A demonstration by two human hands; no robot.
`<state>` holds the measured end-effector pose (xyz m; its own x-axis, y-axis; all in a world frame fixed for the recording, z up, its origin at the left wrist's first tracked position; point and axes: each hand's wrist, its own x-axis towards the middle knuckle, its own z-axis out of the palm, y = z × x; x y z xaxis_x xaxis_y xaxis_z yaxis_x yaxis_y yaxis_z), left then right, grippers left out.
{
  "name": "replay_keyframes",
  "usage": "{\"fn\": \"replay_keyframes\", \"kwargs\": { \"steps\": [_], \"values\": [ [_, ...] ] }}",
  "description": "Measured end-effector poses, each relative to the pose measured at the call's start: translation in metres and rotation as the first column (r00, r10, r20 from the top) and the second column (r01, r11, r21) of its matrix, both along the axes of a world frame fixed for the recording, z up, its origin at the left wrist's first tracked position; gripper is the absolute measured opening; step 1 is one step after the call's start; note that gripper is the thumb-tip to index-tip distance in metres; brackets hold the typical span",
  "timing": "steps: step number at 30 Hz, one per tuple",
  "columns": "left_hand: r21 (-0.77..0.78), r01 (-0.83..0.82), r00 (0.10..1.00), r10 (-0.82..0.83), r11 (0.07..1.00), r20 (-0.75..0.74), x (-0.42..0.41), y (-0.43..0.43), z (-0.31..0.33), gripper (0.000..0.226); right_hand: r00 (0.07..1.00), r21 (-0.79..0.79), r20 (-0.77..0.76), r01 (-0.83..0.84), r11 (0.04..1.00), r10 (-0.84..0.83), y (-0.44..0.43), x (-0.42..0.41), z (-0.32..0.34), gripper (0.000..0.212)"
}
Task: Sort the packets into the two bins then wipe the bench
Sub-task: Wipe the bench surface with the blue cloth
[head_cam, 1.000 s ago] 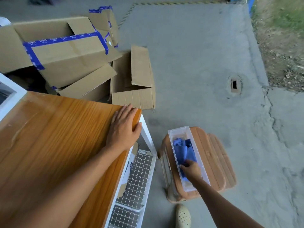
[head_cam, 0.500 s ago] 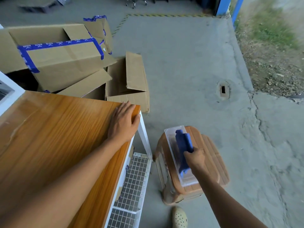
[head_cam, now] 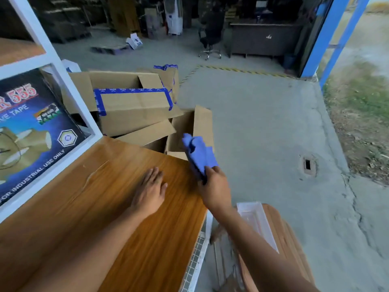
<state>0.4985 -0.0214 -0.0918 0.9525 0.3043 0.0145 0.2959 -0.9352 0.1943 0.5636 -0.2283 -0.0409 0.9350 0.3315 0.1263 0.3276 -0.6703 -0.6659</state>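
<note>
At bench (head_cam: 84,207) edge: right hand (head_cam: 214,186) grips blue cloth (head_cam: 197,154), running toward 11 o'clock; left hand (head_cam: 150,190) flat, fingers straight, at 9 o'clock.

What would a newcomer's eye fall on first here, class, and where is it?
The blue cloth, gripped in the right hand at the far right corner of the wooden bench, stands out first. The left hand lies flat on the bench. Behind, opened cardboard boxes with blue tape crowd the floor.
</note>
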Motion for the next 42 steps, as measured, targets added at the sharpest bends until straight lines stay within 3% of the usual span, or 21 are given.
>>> {"fn": "replay_keyframes", "kwargs": {
  "steps": [3,7,11,15,18,21,23,25,29,32,35,37,42],
  "values": [
    [0.015,-0.021,1.0,0.021,1.0,0.012,-0.008,0.026,-0.004,0.069,0.98,-0.299,-0.093,-0.198,0.934,0.178,0.032,-0.004,-0.019,0.037],
    [0.03,-0.071,0.997,0.07,0.997,0.035,-0.01,0.031,-0.005,0.065,0.978,-0.379,0.138,-0.096,0.92,0.159,0.045,0.021,-0.016,0.061],
    [0.069,-0.143,0.989,0.14,0.987,0.051,-0.01,0.031,-0.008,0.068,0.983,-0.562,0.0,-0.152,0.813,0.184,0.063,0.025,-0.045,0.075],
    [0.06,-0.185,0.983,0.183,0.981,0.028,-0.011,0.03,-0.007,0.065,0.927,-0.57,-0.002,-0.31,0.761,0.376,0.082,0.002,-0.05,0.073],
    [0.031,-0.097,0.995,0.096,0.995,0.034,-0.017,0.043,-0.01,0.072,0.898,-0.58,0.05,-0.33,0.745,0.437,0.059,0.015,-0.054,0.072],
    [0.034,0.035,0.999,-0.035,0.999,-0.006,-0.028,0.08,-0.008,0.079,0.978,-0.572,0.1,-0.093,0.815,0.182,0.049,0.031,-0.057,0.07],
    [0.036,-0.012,1.0,0.012,0.999,-0.009,-0.033,0.104,-0.007,0.08,0.997,-0.579,0.073,0.044,0.814,-0.002,0.07,0.027,-0.054,0.072],
    [0.043,-0.115,0.993,0.114,0.992,0.023,-0.031,0.113,-0.008,0.079,0.997,-0.575,0.028,0.079,0.814,-0.077,0.103,0.022,-0.052,0.075],
    [0.082,-0.328,0.944,0.326,0.941,0.04,-0.028,0.109,-0.01,0.068,0.983,-0.581,0.0,-0.149,0.8,0.183,0.143,0.022,-0.052,0.077],
    [0.05,-0.467,0.884,0.464,0.883,0.063,-0.03,0.123,-0.006,0.077,0.9,-0.613,0.017,-0.335,0.716,0.436,0.132,0.033,-0.055,0.067],
    [0.114,-0.375,0.927,0.371,0.92,0.052,-0.04,0.148,-0.011,0.074,0.927,-0.625,-0.009,-0.297,0.722,0.374,0.147,0.046,-0.052,0.06],
    [0.105,-0.424,0.906,0.422,0.899,0.049,-0.046,0.159,-0.011,0.07,0.961,-0.618,-0.044,-0.241,0.749,0.273,0.183,0.043,-0.047,0.064],
    [0.047,-0.732,0.682,0.73,0.68,0.049,-0.04,0.16,-0.007,0.067,0.833,-0.607,0.034,-0.421,0.674,0.552,0.24,0.043,-0.053,0.077]
  ]
}}
